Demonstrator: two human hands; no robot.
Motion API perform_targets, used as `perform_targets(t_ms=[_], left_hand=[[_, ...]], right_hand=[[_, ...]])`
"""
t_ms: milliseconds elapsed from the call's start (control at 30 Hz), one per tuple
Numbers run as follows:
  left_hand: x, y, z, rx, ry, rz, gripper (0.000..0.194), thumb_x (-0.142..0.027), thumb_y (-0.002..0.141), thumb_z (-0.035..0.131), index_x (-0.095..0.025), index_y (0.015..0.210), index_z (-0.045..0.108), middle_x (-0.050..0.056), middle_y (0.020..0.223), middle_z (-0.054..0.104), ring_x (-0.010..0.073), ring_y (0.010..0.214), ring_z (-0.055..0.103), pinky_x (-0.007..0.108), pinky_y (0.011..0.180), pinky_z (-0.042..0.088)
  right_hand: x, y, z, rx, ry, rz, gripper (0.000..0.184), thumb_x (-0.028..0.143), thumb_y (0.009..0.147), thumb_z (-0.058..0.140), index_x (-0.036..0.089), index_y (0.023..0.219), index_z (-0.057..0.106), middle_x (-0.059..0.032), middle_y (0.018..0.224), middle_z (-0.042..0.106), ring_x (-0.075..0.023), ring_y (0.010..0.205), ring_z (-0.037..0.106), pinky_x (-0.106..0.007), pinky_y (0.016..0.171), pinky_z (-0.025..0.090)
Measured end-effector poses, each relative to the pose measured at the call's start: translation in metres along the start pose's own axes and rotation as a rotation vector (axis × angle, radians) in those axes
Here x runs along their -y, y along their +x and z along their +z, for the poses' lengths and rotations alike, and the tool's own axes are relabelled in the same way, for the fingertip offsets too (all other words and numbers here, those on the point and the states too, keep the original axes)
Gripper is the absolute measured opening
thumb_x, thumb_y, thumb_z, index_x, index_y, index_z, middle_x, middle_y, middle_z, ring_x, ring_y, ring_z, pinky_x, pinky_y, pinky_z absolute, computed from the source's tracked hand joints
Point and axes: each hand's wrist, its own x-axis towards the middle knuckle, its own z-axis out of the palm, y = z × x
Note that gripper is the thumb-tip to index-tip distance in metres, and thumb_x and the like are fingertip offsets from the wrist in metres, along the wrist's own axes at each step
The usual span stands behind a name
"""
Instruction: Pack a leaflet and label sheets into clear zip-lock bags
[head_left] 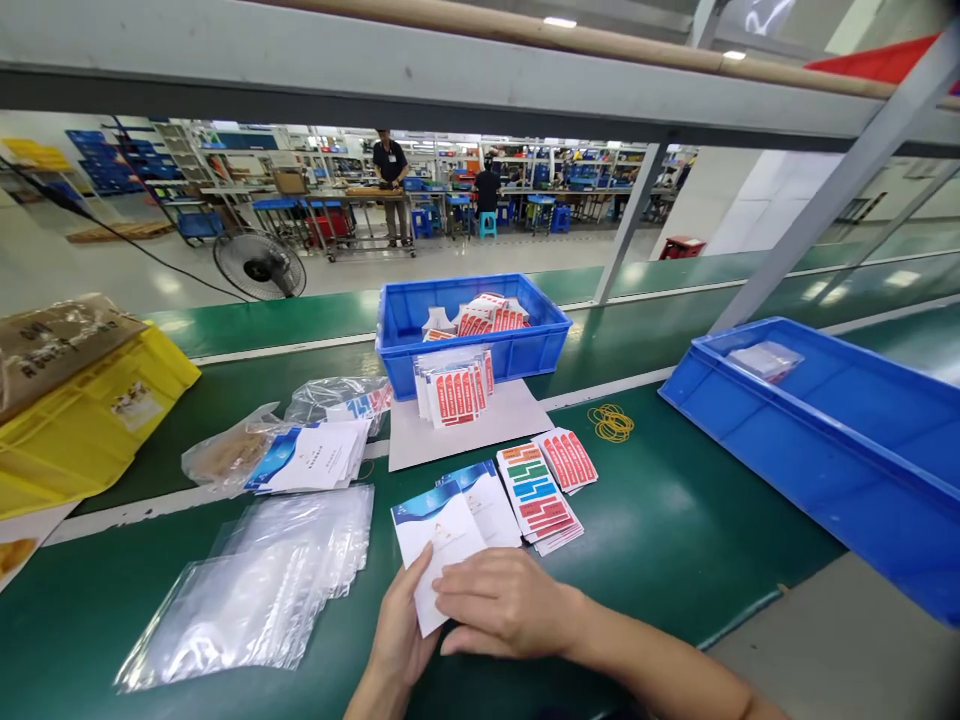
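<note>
My left hand (403, 628) holds a white booklet with a blue corner (433, 535) from beneath, just above the green table. My right hand (504, 603) lies over the booklet's lower edge, fingers curled onto it. A second booklet (484, 500) lies just behind it. To its right sits a pile of sticker sheets (537, 495) with red, green and blue labels, and beside that a sheet of red labels (568, 459). A stack of clear plastic bags (259, 585) lies to the left of my hands.
A small blue bin (405, 325) with red label sheets stands behind a grey card (502, 420). More booklets (315, 457) lie left. Rubber bands (611, 423) lie right of the card. A large blue tray (825, 440) sits right, a yellow crate (90, 420) left. People work far off.
</note>
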Motion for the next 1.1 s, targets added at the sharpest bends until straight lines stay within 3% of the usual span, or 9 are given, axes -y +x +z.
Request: perform_targets(t_ms=[100,200,333,467,567,700,833,967,1100], left_hand=[[-0.006,0.001,-0.003,-0.126,-0.028,0.008,0.047,-0.010,0.077,0.062,-0.013,0.124,0.056,0.013,0.104,0.073,0.0304,0.099,0.067,0.041,0.085,0.057],[-0.012,0.002,-0.006,-0.181,0.021,-0.010,0.050,-0.009,0.077,0.063,-0.015,0.126,0.053,0.012,0.101,0.074,0.0301,0.093,0.070,0.040,0.079,0.060],[-0.009,0.002,-0.005,-0.192,0.087,-0.098,0.054,-0.012,0.075,0.068,-0.013,0.127,0.050,0.012,0.096,0.075,0.0313,0.089,0.070,0.039,0.074,0.061],[-0.004,0.003,-0.003,-0.186,0.114,-0.125,0.057,-0.014,0.073,0.071,-0.014,0.126,0.051,0.012,0.095,0.075,0.0332,0.091,0.070,0.041,0.073,0.061],[-0.003,0.006,-0.003,-0.174,0.123,-0.121,0.056,-0.015,0.072,0.073,-0.015,0.124,0.052,0.013,0.099,0.074,0.0335,0.096,0.068,0.041,0.075,0.060],[-0.001,0.010,-0.007,-0.150,0.121,-0.096,0.053,-0.020,0.073,0.073,-0.014,0.122,0.055,0.014,0.106,0.073,0.0332,0.100,0.066,0.041,0.081,0.058],[0.000,0.007,-0.004,-0.037,0.001,-0.128,0.047,-0.033,0.079,0.067,-0.014,0.121,0.057,0.014,0.110,0.071,0.0328,0.102,0.066,0.044,0.085,0.055],[0.003,-0.002,0.004,0.139,-0.176,-0.194,0.052,-0.050,0.083,0.056,-0.015,0.122,0.058,0.014,0.111,0.071,0.0350,0.104,0.064,0.048,0.087,0.054],[0.009,-0.005,0.003,-0.009,-0.027,-0.178,0.055,-0.024,0.075,0.071,-0.013,0.125,0.051,0.013,0.098,0.075,0.0342,0.093,0.069,0.049,0.083,0.056]], right_hand=[[-0.022,-0.008,-0.011,-0.025,-0.077,0.243,0.024,0.031,0.093,0.051,0.017,0.110,0.062,-0.0066,0.107,0.071,-0.0169,0.106,0.063,-0.030,0.092,0.050],[-0.075,-0.023,-0.030,0.073,-0.222,0.560,0.023,0.023,0.091,0.054,0.017,0.112,0.061,-0.0105,0.109,0.067,-0.0229,0.107,0.060,-0.039,0.093,0.049],[-0.142,-0.033,-0.049,0.239,-0.238,0.579,0.045,0.021,0.076,0.072,0.015,0.119,0.059,-0.0139,0.117,0.061,-0.0296,0.114,0.053,-0.045,0.097,0.044],[-0.170,-0.029,-0.047,0.351,-0.183,0.567,0.046,0.025,0.066,0.080,0.013,0.107,0.064,-0.0140,0.111,0.063,-0.0303,0.109,0.055,-0.043,0.095,0.045],[-0.171,-0.024,-0.049,0.342,-0.152,0.590,0.038,0.025,0.065,0.080,0.014,0.099,0.065,-0.0114,0.102,0.065,-0.0280,0.102,0.058,-0.040,0.090,0.047],[-0.151,-0.017,-0.073,0.233,-0.100,0.649,0.011,0.025,0.083,0.064,0.016,0.088,0.064,-0.0075,0.091,0.067,-0.0226,0.092,0.061,-0.035,0.083,0.048],[-0.107,0.003,-0.090,0.196,0.062,0.651,0.022,0.033,0.095,0.047,0.016,0.089,0.059,-0.0003,0.082,0.067,-0.0133,0.073,0.063,-0.022,0.063,0.049],[-0.063,0.029,-0.056,0.175,0.232,0.540,0.016,0.033,0.093,0.052,0.018,0.091,0.059,0.0000,0.085,0.067,-0.0132,0.074,0.064,-0.022,0.065,0.050],[-0.063,0.027,-0.023,0.037,-0.105,0.439,0.021,0.028,0.090,0.055,0.016,0.106,0.060,-0.0107,0.106,0.064,-0.0242,0.104,0.057,-0.039,0.091,0.045]])
